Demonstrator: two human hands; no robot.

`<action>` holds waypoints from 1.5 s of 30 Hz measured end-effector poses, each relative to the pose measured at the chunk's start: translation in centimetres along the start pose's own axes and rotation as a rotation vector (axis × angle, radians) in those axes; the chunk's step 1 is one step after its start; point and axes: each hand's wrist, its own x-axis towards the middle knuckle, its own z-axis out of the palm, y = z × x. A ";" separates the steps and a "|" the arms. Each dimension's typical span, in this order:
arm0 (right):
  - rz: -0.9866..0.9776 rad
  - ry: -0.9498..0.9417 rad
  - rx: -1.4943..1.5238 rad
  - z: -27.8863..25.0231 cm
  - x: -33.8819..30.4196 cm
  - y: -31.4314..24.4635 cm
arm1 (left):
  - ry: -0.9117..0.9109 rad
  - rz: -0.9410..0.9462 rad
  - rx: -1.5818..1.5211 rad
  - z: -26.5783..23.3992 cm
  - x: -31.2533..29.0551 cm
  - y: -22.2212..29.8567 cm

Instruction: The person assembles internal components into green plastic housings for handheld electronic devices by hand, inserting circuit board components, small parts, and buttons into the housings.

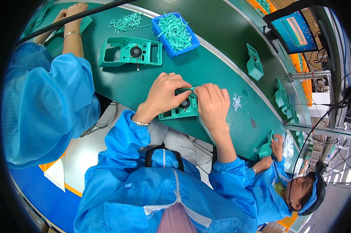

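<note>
A green plastic housing (188, 112) with a round black fan (185, 103) lies at the table's near edge in front of me, partly covered by my hands. My left hand (165, 91) is closed over its left side, thumb and forefinger pinching a thin green plastic strip (188, 89) at the upper edge. From the other side my right hand (213, 101) has its fingers closed, their tips at the strip's right end. Whether the strip is seated in the housing is hidden by my fingers.
Beyond my hands stands another green housing (123, 50) with a fan. Behind it are a pile of green strips (127, 22) and a blue bin (189, 47) full of them. Small white pieces (236, 101) lie right. Co-workers handle green parts on both sides; a conveyor (229, 42) runs behind.
</note>
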 end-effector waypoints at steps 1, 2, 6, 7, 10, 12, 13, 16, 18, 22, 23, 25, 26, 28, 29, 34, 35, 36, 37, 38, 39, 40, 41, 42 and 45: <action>-0.002 0.001 0.001 0.1 0.0 0.0 | 0.002 0.000 0.001 0.0 0.0 0.0; 0.000 0.017 0.006 0.2 0.0 0.0 | 0.000 0.001 -0.003 0.1 0.0 -0.1; 0.000 0.032 0.021 0.4 0.1 0.1 | 0.008 0.002 0.019 0.3 0.0 -0.2; 0.000 0.033 0.022 0.5 0.2 0.2 | 0.009 0.002 0.019 0.2 0.1 -0.1; -0.002 0.026 0.022 0.5 0.5 0.4 | 0.048 0.036 0.104 0.2 0.5 0.1; 0.035 -0.004 0.011 0.6 0.9 0.5 | 0.100 0.107 0.142 0.4 0.8 -0.1; 0.036 -0.005 0.010 0.7 0.9 0.8 | 0.099 0.108 0.141 0.6 0.8 -0.2; 0.059 0.018 0.050 0.4 0.9 1.9 | 0.116 0.116 0.120 1.0 0.7 -0.3; 0.036 -0.024 0.132 0.2 1.0 2.6 | 0.123 0.123 0.117 1.0 0.7 -0.2; 0.050 -0.037 0.224 0.1 1.1 3.2 | 0.134 0.141 0.103 1.2 0.6 -0.3; 0.061 -0.031 0.262 0.1 1.1 3.2 | 0.136 0.143 0.094 1.3 0.6 -0.3; 0.071 -0.027 0.299 0.2 1.0 3.3 | 0.138 0.143 0.083 1.3 0.6 -0.4; 0.086 -0.025 0.328 0.4 0.9 3.4 | 0.129 0.136 0.075 1.3 0.6 -0.4; 0.101 -0.026 0.356 0.6 0.7 3.5 | 0.121 0.127 0.066 1.2 0.6 -0.3; 0.114 -0.018 0.376 0.7 0.6 3.5 | 0.114 0.123 0.059 1.2 0.6 -0.3; 0.109 -0.021 0.396 0.8 0.6 3.9 | 0.102 0.111 0.036 1.1 0.6 -0.4; 0.104 -0.016 0.391 0.8 0.6 3.9 | 0.104 0.115 0.028 1.2 0.6 -0.5; 0.098 -0.011 0.386 0.8 0.6 3.9 | 0.106 0.118 0.020 1.2 0.6 -0.6; 0.098 -0.012 0.386 0.9 0.7 3.9 | 0.107 0.117 0.021 1.2 0.5 -0.6; 0.090 -0.003 0.383 0.9 0.7 3.9 | 0.103 0.114 0.022 1.2 0.5 -0.6; 0.082 0.006 0.380 0.9 0.7 3.9 | 0.100 0.111 0.022 1.2 0.5 -0.6; 0.082 0.005 0.380 0.9 0.8 3.8 | 0.100 0.110 0.021 1.2 0.6 -0.6; 0.085 0.001 0.369 0.8 0.9 3.7 | 0.104 0.113 0.015 1.3 0.6 -0.6; 0.088 -0.003 0.358 0.7 1.0 3.6 | 0.107 0.115 0.008 1.3 0.6 -0.6; 0.089 -0.027 0.340 0.5 1.1 3.5 | 0.122 0.116 0.034 1.4 0.5 -0.6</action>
